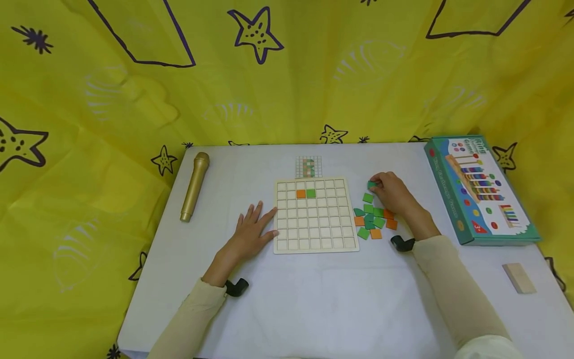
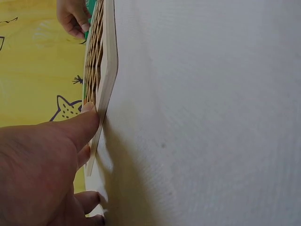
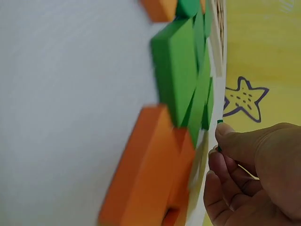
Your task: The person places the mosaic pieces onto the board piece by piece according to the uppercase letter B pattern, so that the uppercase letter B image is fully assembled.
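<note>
Grid board [image 1: 316, 227] lies at centre; a push from the splayed left hand [image 1: 250, 234], touching its 9 o'clock edge, could skew it. Well apart from that hand, the right hand [image 1: 394, 193], toward 2 o'clock, pinches a dark green tile [image 1: 371, 185], which may slip if the fingertip hold loosens. Loose green and orange tiles [image 1: 378, 223] crowd the 3 o'clock edge; a low wrist sweep could scatter them.

Around the board: a green toy box [image 1: 482, 192] between 2 and 3 o'clock, gold microphone [image 1: 195, 188] between 9 and 10, pattern card [image 1: 308, 167] at 12, wooden block [image 1: 519, 278] between 3 and 4. Inside, toward 11, sit one orange tile [image 1: 301, 194] and one green tile [image 1: 311, 193].
</note>
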`<state>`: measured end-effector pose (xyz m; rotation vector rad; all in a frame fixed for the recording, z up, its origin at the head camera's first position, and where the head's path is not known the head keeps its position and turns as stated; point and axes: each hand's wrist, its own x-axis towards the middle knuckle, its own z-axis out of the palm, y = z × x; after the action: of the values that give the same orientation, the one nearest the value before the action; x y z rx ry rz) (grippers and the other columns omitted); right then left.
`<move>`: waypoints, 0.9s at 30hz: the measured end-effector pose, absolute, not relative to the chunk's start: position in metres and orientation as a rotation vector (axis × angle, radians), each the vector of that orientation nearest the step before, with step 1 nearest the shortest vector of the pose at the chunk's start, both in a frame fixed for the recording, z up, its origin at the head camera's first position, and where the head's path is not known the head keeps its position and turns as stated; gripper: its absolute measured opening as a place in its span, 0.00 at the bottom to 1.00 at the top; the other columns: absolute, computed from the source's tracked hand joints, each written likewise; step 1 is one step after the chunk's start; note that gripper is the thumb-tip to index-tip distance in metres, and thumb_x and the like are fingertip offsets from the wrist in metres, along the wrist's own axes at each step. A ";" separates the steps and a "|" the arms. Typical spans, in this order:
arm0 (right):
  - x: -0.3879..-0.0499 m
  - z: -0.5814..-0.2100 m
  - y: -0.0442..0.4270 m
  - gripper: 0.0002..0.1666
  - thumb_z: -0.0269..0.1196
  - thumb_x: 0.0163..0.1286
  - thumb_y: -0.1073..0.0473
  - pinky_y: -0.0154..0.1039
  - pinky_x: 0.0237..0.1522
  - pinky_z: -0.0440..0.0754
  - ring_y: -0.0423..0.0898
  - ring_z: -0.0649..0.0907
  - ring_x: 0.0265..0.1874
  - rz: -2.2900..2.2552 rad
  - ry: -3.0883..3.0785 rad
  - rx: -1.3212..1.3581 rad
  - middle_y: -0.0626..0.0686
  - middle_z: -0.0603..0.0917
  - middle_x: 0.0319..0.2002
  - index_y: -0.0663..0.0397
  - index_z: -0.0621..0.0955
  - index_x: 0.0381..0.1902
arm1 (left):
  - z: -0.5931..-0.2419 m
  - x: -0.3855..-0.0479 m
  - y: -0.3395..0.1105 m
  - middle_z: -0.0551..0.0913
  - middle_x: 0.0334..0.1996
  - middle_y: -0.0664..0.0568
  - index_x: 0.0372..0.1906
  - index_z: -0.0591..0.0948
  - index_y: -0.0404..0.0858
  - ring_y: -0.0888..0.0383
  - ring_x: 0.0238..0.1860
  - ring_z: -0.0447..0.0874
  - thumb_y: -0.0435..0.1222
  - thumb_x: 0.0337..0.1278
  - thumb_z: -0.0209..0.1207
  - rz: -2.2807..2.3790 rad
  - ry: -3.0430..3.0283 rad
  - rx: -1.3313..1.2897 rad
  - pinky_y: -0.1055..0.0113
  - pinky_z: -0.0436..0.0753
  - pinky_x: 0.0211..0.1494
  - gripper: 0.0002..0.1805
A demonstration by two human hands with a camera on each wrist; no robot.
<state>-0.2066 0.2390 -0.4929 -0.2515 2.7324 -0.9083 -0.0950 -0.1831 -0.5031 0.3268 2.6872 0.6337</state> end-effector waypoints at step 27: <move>-0.201 -0.491 0.129 0.18 0.60 0.82 0.60 0.53 0.62 0.81 0.58 0.82 0.58 -0.942 2.624 -0.527 0.62 0.78 0.57 0.65 0.79 0.63 | -0.503 -0.094 -0.183 0.39 0.87 0.42 0.86 0.57 0.55 0.38 0.86 0.31 0.57 0.79 0.54 0.645 2.698 0.317 0.33 0.36 0.83 0.39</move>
<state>-0.2005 0.1286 -0.4907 -0.5274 2.6240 -0.9421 -0.0941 -0.1832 -0.5031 0.3174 2.6978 0.6452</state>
